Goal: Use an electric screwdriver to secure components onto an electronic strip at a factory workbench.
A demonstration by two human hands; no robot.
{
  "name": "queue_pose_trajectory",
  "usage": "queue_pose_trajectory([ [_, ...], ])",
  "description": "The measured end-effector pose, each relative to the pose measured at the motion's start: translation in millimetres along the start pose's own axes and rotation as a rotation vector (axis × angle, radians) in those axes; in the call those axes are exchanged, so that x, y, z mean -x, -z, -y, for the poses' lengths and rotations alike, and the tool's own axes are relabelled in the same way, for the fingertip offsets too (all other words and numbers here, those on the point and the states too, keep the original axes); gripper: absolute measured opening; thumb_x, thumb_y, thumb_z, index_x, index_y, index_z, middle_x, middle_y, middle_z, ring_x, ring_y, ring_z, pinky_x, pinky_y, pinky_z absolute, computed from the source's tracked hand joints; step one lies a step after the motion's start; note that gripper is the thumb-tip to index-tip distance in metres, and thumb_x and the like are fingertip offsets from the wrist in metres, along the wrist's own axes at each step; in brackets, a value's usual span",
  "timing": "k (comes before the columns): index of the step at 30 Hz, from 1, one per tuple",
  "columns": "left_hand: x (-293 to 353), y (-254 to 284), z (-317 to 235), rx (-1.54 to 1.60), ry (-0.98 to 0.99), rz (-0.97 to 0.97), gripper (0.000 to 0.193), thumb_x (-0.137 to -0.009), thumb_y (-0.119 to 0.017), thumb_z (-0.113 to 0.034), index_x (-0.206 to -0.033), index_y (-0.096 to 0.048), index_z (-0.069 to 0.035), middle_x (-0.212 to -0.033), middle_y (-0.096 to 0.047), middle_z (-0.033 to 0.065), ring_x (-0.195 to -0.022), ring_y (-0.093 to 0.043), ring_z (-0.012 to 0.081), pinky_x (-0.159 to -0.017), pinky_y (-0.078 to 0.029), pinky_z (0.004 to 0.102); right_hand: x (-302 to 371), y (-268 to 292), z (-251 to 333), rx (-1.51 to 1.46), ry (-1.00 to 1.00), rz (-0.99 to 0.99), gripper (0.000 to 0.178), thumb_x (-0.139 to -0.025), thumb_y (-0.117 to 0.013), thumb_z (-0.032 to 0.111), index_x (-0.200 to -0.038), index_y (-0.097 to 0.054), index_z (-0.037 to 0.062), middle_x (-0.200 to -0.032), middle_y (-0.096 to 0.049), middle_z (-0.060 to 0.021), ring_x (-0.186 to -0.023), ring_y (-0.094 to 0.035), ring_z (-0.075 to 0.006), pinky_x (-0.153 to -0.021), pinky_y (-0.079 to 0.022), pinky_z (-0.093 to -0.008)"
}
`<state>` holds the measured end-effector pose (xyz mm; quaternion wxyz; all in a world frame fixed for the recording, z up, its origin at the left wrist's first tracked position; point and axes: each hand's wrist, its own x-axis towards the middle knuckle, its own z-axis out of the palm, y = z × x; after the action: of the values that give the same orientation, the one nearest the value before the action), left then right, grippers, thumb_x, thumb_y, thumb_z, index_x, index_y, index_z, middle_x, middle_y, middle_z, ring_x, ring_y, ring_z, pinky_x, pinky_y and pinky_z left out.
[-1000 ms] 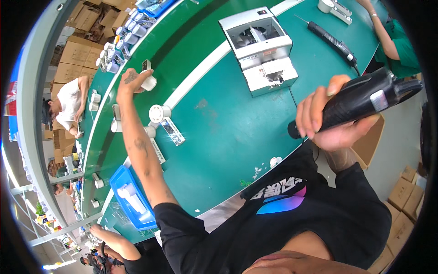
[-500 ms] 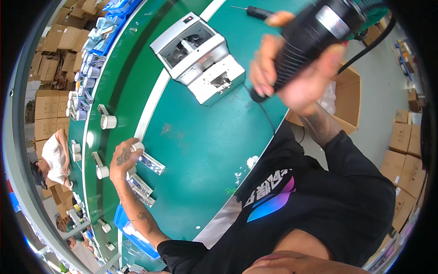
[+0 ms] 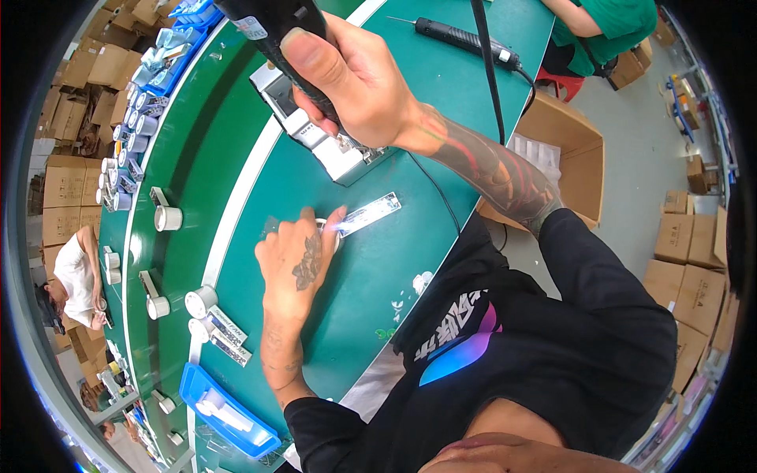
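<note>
My right hand is closed around the black body of an electric screwdriver, raised over the screw feeder. That white and grey screw feeder is partly covered by this hand. My left hand is closed on a white round part with a flat strip, resting on or just above the green table. The flat strip sticks out to the right of my fingers, shiny and bright; most of the round end is hidden. Similar parts lie together left of my left wrist.
A blue tray with white pieces sits lower left. More round white parts are spaced along the green belt. A second black screwdriver lies at the back, its cable trailing. An open carton stands right. Other people sit nearby.
My right hand swung left with the screwdriver, from the right side to over the feeder. My left hand carried a white part rightward, away from the grouped parts, toward the table's middle.
</note>
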<state>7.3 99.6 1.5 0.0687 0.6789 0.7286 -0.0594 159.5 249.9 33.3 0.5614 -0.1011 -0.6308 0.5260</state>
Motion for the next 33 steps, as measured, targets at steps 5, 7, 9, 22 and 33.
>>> queue_pose_trajectory([
  [5,-1.2,-16.0,-6.4,0.065,-0.394,-0.479,0.038,-0.090,-0.074,-0.039,-0.104,-0.076,-0.004,-0.098,-0.073,0.0118,-0.102,-0.068,0.0268,-0.083,-0.053,0.0406,27.3,-1.2,-3.4,-0.111,-0.078,0.055,0.047,-0.104,-0.061,0.049,-0.106,-0.058,0.0017,-0.062,-0.054,0.0017,-0.050,-0.048,-0.0037,-0.046,-0.041,-0.0225],
  [7,-3.3,-22.8,-6.8,0.117,-0.445,-0.432,0.038,-0.088,-0.076,-0.036,-0.108,-0.076,-0.004,-0.101,-0.073,0.0110,-0.104,-0.067,0.0268,-0.086,-0.052,0.0398,36.0,0.9,0.6,-0.176,-0.063,0.024,0.051,-0.104,-0.058,0.051,-0.114,-0.055,0.0013,-0.063,-0.054,-0.0004,-0.048,-0.047,-0.0041,-0.045,-0.039,-0.0219],
  [9,-8.2,-34.1,-7.9,0.161,-0.509,-0.396,0.035,-0.087,-0.078,-0.030,-0.111,-0.077,-0.005,-0.099,-0.073,0.0093,-0.101,-0.067,0.0247,-0.086,-0.051,0.0380,41.8,6.3,-3.0,-0.229,-0.040,0.030,0.055,-0.104,-0.055,0.054,-0.119,-0.053,0.0009,-0.063,-0.055,-0.0023,-0.048,-0.048,-0.0047,-0.044,-0.037,-0.0218],
  [22,-7.0,-38.7,-10.7,0.244,-0.437,-0.335,0.029,-0.089,-0.076,-0.025,-0.111,-0.078,-0.006,-0.090,-0.073,0.0062,-0.087,-0.067,0.0211,-0.077,-0.046,0.0365,60.3,4.1,-12.4,-0.071,-0.111,0.026,0.086,-0.100,-0.040,0.073,-0.123,-0.047,-0.0102,-0.066,-0.056,-0.0087,-0.046,-0.046,-0.0097,-0.044,-0.040,-0.0256],
  [33,-9.0,-41.8,-10.1,0.226,-0.455,-0.351,0.030,-0.088,-0.078,-0.025,-0.111,-0.076,-0.006,-0.092,-0.074,0.0069,-0.084,-0.068,0.0240,-0.079,-0.046,0.0378,80.8,5.9,-17.0,-0.145,-0.121,-0.017,0.108,-0.082,-0.050,0.089,-0.126,-0.043,-0.0084,-0.062,-0.055,-0.0063,-0.045,-0.049,-0.0109,-0.043,-0.040,-0.0247],
])
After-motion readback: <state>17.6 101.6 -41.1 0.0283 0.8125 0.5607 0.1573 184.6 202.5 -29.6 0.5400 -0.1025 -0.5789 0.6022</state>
